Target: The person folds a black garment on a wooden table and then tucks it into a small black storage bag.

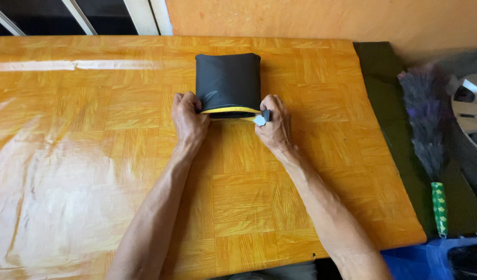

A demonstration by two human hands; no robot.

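Note:
A black pouch (228,80) with a yellow rim along its near opening lies flat on the orange wood-pattern table (93,129), near the far middle. My left hand (188,118) grips the pouch's near left corner. My right hand (274,124) pinches the near right corner, where a small grey zipper tab (260,120) sticks out by my fingers. The opening looks slightly parted between my hands.
A feather duster (428,129) with a green handle lies on a dark strip right of the table. A silver wheel cover (472,109) sits at the far right. Blue material (425,259) shows at the lower right. An orange wall runs behind the table.

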